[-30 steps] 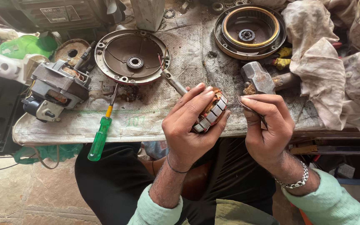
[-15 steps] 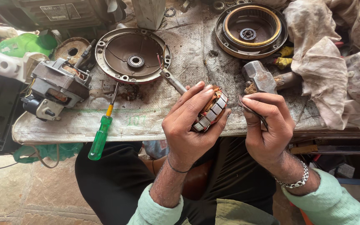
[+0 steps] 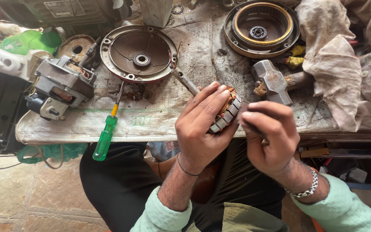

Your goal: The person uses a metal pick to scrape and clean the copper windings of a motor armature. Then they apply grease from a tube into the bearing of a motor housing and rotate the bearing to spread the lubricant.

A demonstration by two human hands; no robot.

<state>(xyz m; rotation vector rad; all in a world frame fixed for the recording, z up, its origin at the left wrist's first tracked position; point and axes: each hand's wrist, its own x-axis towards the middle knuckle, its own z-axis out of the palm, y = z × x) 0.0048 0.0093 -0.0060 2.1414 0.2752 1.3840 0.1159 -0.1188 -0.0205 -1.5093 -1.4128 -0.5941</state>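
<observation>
Gripping a small wound stator core [image 3: 227,111] in the left hand [image 3: 202,129], fingers wrapped over its top, held above the table [image 3: 159,116] edge. Right hand [image 3: 269,133] pinched shut on something thin at the core's side; can't tell what. Hammer [image 3: 273,81] just beyond, green screwdriver [image 3: 106,135] and round motor cover [image 3: 138,53] to the left. Risk: core held over the lap, a loose grip could drop it, or prying could nick the copper windings.

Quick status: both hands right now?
Left hand: closed around the wound motor core.
Right hand: fingers pinched at the core's edge; what it holds cannot be told.
</observation>
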